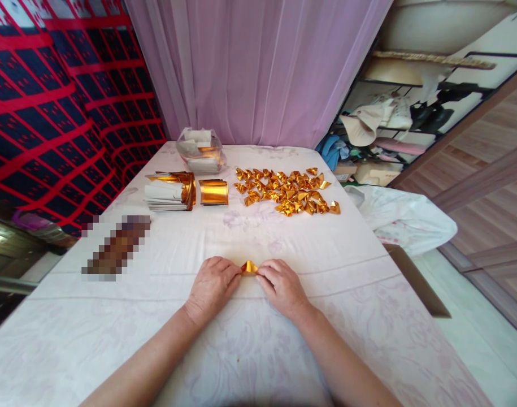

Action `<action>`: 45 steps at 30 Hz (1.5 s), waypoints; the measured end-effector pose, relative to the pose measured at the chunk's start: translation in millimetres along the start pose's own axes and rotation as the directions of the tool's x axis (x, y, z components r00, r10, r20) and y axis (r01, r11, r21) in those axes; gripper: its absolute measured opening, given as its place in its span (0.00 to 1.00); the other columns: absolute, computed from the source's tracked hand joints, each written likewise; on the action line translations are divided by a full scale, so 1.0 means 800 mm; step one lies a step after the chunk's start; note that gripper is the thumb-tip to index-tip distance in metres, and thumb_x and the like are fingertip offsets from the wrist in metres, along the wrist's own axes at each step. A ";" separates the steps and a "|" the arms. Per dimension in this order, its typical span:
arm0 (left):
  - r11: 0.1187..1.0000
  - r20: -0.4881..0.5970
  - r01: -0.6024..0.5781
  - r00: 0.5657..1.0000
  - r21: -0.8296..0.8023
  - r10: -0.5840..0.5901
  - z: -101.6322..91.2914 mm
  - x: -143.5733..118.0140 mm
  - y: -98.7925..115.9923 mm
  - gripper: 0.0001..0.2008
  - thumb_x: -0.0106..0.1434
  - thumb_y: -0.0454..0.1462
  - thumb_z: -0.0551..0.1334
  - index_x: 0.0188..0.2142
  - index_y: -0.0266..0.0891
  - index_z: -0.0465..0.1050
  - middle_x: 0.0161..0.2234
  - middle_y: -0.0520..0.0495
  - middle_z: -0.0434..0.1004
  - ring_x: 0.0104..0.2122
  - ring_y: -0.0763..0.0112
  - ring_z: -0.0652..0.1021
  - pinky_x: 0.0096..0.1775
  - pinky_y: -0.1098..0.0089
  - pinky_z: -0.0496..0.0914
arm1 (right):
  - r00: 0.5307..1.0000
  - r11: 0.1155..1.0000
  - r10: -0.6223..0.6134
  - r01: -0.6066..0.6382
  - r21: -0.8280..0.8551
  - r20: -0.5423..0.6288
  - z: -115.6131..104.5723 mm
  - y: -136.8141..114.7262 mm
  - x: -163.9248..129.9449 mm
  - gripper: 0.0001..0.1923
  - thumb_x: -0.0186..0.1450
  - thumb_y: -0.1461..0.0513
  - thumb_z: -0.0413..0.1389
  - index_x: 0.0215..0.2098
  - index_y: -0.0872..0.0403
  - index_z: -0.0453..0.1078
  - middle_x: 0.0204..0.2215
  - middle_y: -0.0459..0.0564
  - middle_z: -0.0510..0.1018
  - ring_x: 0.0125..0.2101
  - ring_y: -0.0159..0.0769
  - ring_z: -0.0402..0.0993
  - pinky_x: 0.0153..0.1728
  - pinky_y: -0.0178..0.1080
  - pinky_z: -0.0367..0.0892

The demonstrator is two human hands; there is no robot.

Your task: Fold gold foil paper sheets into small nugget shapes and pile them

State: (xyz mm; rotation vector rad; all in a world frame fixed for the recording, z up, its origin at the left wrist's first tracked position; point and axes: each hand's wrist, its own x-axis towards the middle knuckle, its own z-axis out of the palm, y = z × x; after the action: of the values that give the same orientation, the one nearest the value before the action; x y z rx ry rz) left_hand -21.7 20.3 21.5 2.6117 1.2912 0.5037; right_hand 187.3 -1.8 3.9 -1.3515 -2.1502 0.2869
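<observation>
A small piece of gold foil paper (249, 267), partly folded with a raised middle, lies between my hands just above the tablecloth. My left hand (213, 284) pinches its left end, fingers closed. At the other end, my right hand (283, 285) grips it between thumb and fingers. Farther off to the right spreads a pile of folded gold foil pieces (287, 189). A short stack of flat gold foil sheets (213, 192) sits left of that pile. Beside it stands a thicker stack of foil sheets (169, 192) with pale backs showing.
Behind the stacks is a clear plastic bag (199, 152) holding more sheets. A pixelated patch (118, 246) hides something at the left. The patterned cloth (258, 350) covers the table. To the right are a white plastic bag (411, 220) and a shelf with a cap (362, 125).
</observation>
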 end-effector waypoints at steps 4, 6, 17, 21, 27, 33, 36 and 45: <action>0.994 0.079 0.110 0.991 0.019 -0.112 -0.006 0.006 0.005 0.10 0.67 0.38 0.56 0.34 0.40 0.75 0.33 0.47 0.77 0.37 0.63 0.74 0.42 0.60 0.65 | 0.997 0.998 0.064 -0.063 -0.030 0.033 -0.001 -0.004 0.004 0.06 0.66 0.65 0.53 0.33 0.53 0.73 0.32 0.49 0.76 0.36 0.36 0.71 0.39 0.38 0.64; 0.990 0.097 0.130 0.986 0.051 -0.134 -0.008 0.009 0.007 0.11 0.68 0.38 0.55 0.33 0.40 0.75 0.32 0.46 0.77 0.36 0.62 0.74 0.42 0.59 0.65 | 0.995 0.995 0.090 -0.087 -0.054 0.047 -0.001 -0.006 0.006 0.07 0.67 0.64 0.53 0.32 0.53 0.72 0.31 0.48 0.75 0.36 0.36 0.71 0.39 0.37 0.63; 0.970 0.055 0.219 0.973 0.109 -0.226 -0.002 0.015 0.016 0.12 0.67 0.41 0.56 0.29 0.39 0.72 0.31 0.45 0.74 0.36 0.59 0.72 0.38 0.60 0.63 | 0.971 0.954 0.238 -0.231 -0.193 0.016 0.005 -0.011 0.010 0.07 0.66 0.62 0.56 0.29 0.52 0.68 0.27 0.45 0.76 0.32 0.35 0.71 0.33 0.36 0.58; 0.969 0.018 0.221 0.974 0.111 -0.225 -0.001 0.016 0.015 0.13 0.66 0.41 0.56 0.27 0.40 0.70 0.29 0.45 0.73 0.34 0.60 0.72 0.37 0.61 0.63 | 0.974 0.950 0.224 -0.223 -0.218 -0.018 0.008 -0.012 0.009 0.07 0.66 0.62 0.56 0.29 0.52 0.67 0.27 0.46 0.75 0.32 0.36 0.70 0.33 0.37 0.57; 0.961 0.012 0.249 0.968 0.117 -0.252 0.001 0.014 0.015 0.09 0.64 0.40 0.58 0.28 0.40 0.70 0.30 0.46 0.73 0.35 0.60 0.72 0.37 0.60 0.62 | 0.975 0.945 0.221 -0.223 -0.239 -0.035 0.012 -0.012 0.009 0.08 0.66 0.62 0.54 0.27 0.51 0.65 0.26 0.46 0.73 0.31 0.36 0.68 0.33 0.37 0.56; 0.962 0.005 0.271 0.962 0.034 -0.272 0.003 0.012 0.012 0.07 0.64 0.38 0.58 0.31 0.41 0.71 0.32 0.47 0.74 0.36 0.61 0.72 0.39 0.61 0.62 | 0.972 0.956 0.227 -0.233 -0.176 -0.055 0.014 -0.012 0.008 0.02 0.65 0.64 0.54 0.34 0.52 0.68 0.30 0.47 0.75 0.33 0.36 0.70 0.34 0.37 0.58; 0.958 0.032 0.284 0.959 -0.040 -0.283 0.002 0.010 0.008 0.05 0.64 0.36 0.57 0.34 0.43 0.72 0.34 0.48 0.75 0.38 0.62 0.72 0.41 0.61 0.62 | 0.982 0.968 0.186 -0.189 -0.165 -0.038 0.014 -0.012 0.006 0.05 0.66 0.65 0.52 0.35 0.50 0.70 0.31 0.47 0.75 0.34 0.36 0.70 0.35 0.37 0.59; 0.945 -0.007 0.313 0.949 -0.096 -0.315 0.006 0.007 0.002 0.02 0.63 0.36 0.58 0.35 0.42 0.68 0.35 0.48 0.73 0.38 0.61 0.72 0.41 0.60 0.64 | 0.968 0.943 0.242 -0.220 -0.249 0.060 0.005 -0.025 0.028 0.06 0.65 0.58 0.57 0.32 0.50 0.73 0.29 0.48 0.75 0.33 0.37 0.71 0.33 0.38 0.58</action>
State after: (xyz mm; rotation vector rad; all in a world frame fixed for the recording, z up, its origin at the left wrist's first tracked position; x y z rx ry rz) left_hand -15.0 23.6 18.6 2.2693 1.6099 0.5243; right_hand 162.7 8.6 18.0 -1.7663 -2.1530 0.1841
